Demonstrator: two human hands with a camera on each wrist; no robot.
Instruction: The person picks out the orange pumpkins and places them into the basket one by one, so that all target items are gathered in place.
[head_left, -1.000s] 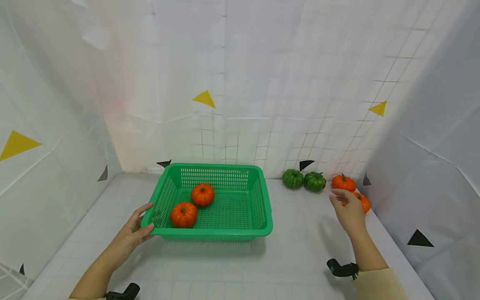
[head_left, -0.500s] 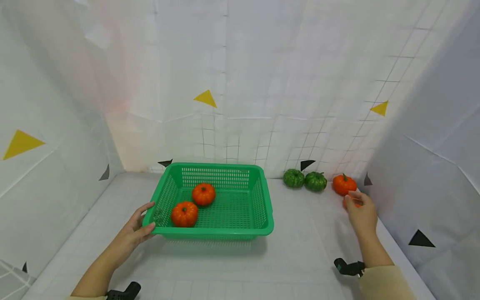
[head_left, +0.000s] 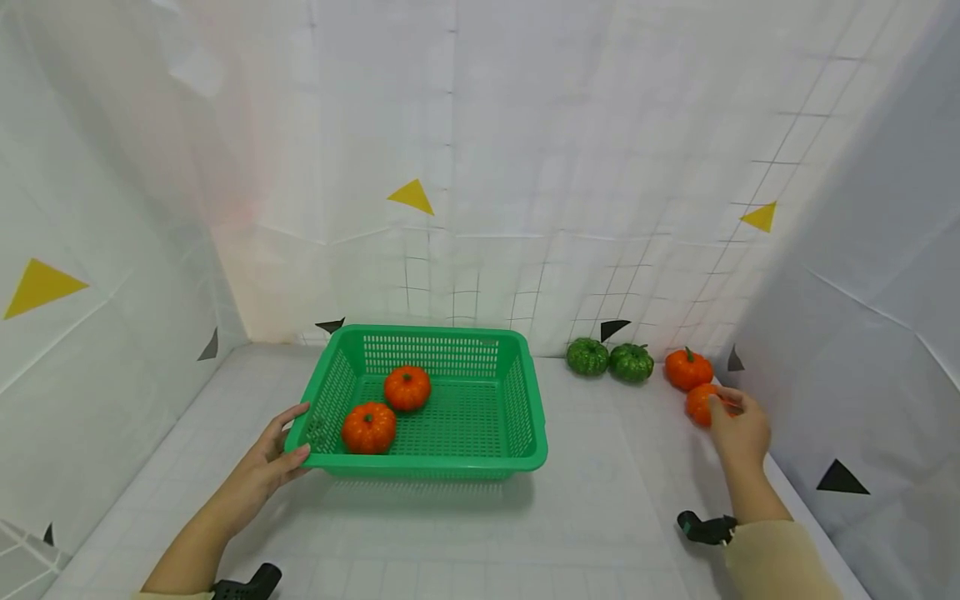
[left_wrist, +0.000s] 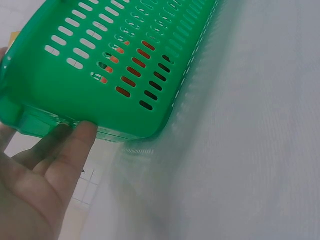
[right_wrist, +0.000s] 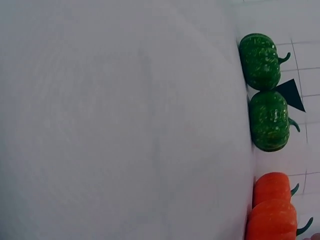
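Note:
In the head view a green plastic basket (head_left: 450,461) stands on the white table with two orange pumpkins (head_left: 369,428) inside. My left hand (head_left: 258,471) holds the basket's left front corner; the left wrist view shows its fingers (left_wrist: 75,150) against the outer wall below the rim. At the far right, my right hand (head_left: 741,429) reaches over the right side of a loose orange pumpkin (head_left: 701,405), thumb and fingers apart and partly covering it. Another orange pumpkin (head_left: 687,369) sits right behind that one. Its grip is mostly outside the right wrist view.
Two green pumpkins (head_left: 609,360) sit side by side along the back wall, between the basket and the orange pair. White sheeting (head_left: 480,167) with yellow and black triangles encloses the table at the back and both sides.
My right hand has shifted right across the front loose pumpkin, uncovering its left part. That pumpkin seems to stay where it was. The left hand and basket stay in place.

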